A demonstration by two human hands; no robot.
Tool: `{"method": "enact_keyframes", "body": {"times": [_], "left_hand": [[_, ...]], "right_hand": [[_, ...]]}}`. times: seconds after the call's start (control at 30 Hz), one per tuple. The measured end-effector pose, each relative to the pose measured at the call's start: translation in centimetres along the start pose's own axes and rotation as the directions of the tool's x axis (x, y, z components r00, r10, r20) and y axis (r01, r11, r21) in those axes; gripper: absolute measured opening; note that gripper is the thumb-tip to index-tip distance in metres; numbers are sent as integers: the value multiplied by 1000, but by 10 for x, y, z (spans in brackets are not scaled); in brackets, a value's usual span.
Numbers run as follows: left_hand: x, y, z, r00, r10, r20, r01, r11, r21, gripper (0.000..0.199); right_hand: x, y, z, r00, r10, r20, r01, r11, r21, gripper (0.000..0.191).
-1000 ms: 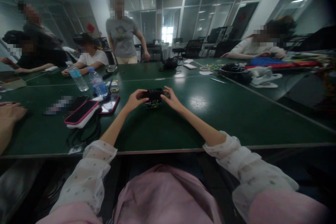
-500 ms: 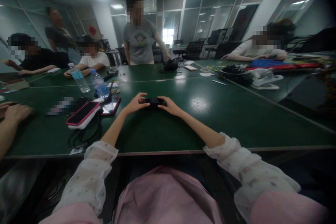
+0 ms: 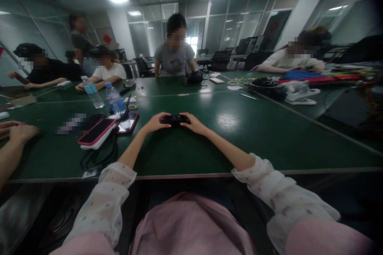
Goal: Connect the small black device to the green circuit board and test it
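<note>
A small black oblong device (image 3: 175, 120) is at the middle of the green table (image 3: 179, 151), between my two hands; its exact kind is too dark to make out. My left hand (image 3: 156, 122) grips its left end, thumb along the near side and fingers curled round the far side. Its right end is held by my right hand (image 3: 194, 123) in much the same way. My fingers cover both ends of the device, so only its middle shows.
Left of my arms lie a pink-edged phone on a white box (image 3: 97, 132), another phone (image 3: 128, 122) and black cables. Two water bottles (image 3: 115, 99) stand behind them. Another person's hands (image 3: 22, 131) rest at far left. Cables and a black headset (image 3: 266, 87) lie back right.
My left fingers have closed in on the device's left end, where they were more spread before. The person across the table has lowered and shifted right.
</note>
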State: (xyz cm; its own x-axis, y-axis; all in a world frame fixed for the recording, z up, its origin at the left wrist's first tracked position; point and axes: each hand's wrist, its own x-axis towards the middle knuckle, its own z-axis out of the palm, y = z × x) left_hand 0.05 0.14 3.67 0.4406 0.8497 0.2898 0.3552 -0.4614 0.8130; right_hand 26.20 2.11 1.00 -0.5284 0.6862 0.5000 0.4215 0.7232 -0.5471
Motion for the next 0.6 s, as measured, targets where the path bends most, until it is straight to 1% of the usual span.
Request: {"method": "enact_keyframes", "body": {"times": [0.3, 0.6], "left_hand": [[-2, -2, 0, 1000, 11, -19, -11, 999, 31, 63], [-2, -6, 1, 999, 43, -16, -42, 997, 60, 64]], "right_hand": [[-1, 0, 2, 999, 48, 9, -48, 999, 11, 52], [0, 1, 5, 1000, 22, 5, -22, 999, -25, 51]]}}
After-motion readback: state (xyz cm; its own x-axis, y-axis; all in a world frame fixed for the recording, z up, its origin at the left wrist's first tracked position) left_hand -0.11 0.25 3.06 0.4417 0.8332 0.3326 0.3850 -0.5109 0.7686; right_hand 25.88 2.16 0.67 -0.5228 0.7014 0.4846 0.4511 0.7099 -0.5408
